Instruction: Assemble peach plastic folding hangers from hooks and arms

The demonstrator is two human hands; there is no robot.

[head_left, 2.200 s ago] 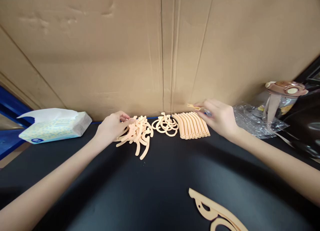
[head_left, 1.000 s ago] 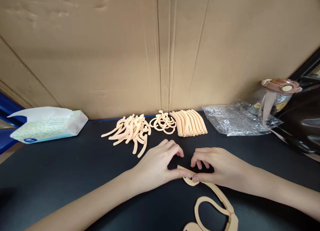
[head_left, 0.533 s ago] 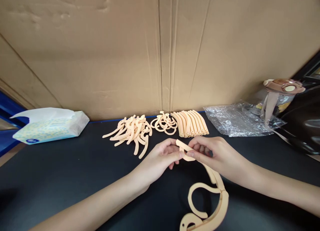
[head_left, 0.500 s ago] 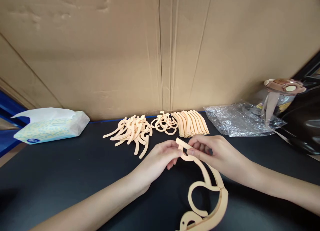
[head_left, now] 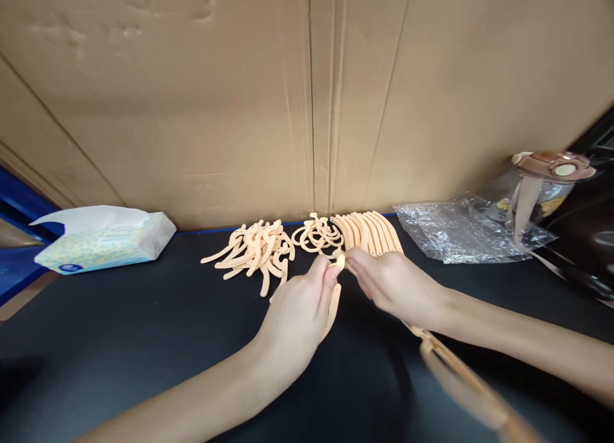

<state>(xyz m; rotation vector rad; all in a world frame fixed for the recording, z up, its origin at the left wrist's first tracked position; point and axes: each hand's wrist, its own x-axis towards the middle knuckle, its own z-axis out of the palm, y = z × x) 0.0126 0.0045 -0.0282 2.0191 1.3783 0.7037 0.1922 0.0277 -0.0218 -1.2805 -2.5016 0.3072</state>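
Note:
My left hand [head_left: 298,310] is closed round a curved beige hanger piece [head_left: 332,314], whose lower end sticks out below my fingers. Close beside it, my right hand [head_left: 397,282] grips one end of a linked string of beige hanger pieces [head_left: 472,380]. That string trails down to the lower right and is blurred by motion. The two hands almost meet at a small pale tip [head_left: 340,261]. My fingers hide how the parts fit together there. Just behind lie a loose heap of curved hanger arms [head_left: 256,248], a small pile of hooks [head_left: 316,232] and a row of hanger arms [head_left: 369,232].
A tissue pack [head_left: 105,238] stands at the left on the black table [head_left: 144,341]. At the right are a crumpled clear plastic bag [head_left: 446,232], a bottle with a strap [head_left: 551,168] and a shiny black object [head_left: 585,238]. A cardboard wall [head_left: 192,110] closes the back.
Both hands have turned, knuckles now more upward. The linked hanger string has swung from below the hands to the lower right. The view has shifted slightly.

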